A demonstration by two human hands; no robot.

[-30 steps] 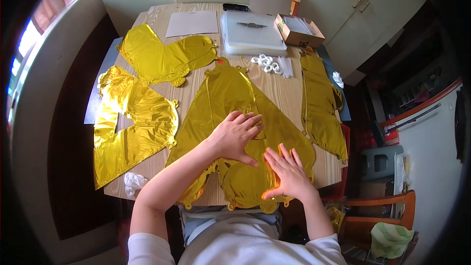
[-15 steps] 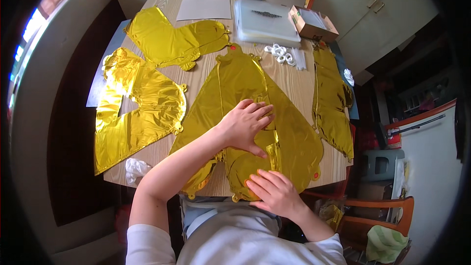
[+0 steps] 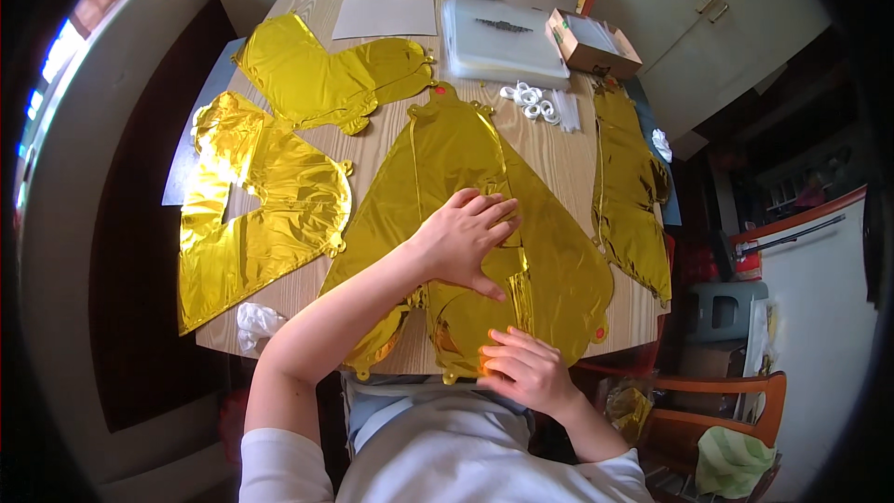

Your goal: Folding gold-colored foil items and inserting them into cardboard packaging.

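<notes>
A large flat gold foil balloon (image 3: 559, 270) lies in front of me, with small tabs along its rim and a red dot at its far tip. My left hand (image 3: 468, 235) rests on its middle, palm down, fingers spread. At the near edge, my right hand (image 3: 529, 370) touches the foil with slightly bent fingers held apart; its thumb side is partly hidden. The near part of the foil is creased and shiny beside these fingers. Two more gold foil balloons lie to the left, one nearer (image 3: 270, 210) and one farther (image 3: 326, 70).
Another gold foil piece (image 3: 633, 191) lies at the right edge. White ribbon rings (image 3: 533, 101), a stack of clear plastic bags (image 3: 503, 42), an open cardboard box (image 3: 596, 47) and a white sheet (image 3: 384, 17) are at the back. Crumpled white tissue (image 3: 258, 324) sits front left; a wooden chair (image 3: 768, 401) stands right.
My right hand has shifted slightly right and its fingers are more bent. The foil beside it has changed its creases and reflections. My left hand stays in place.
</notes>
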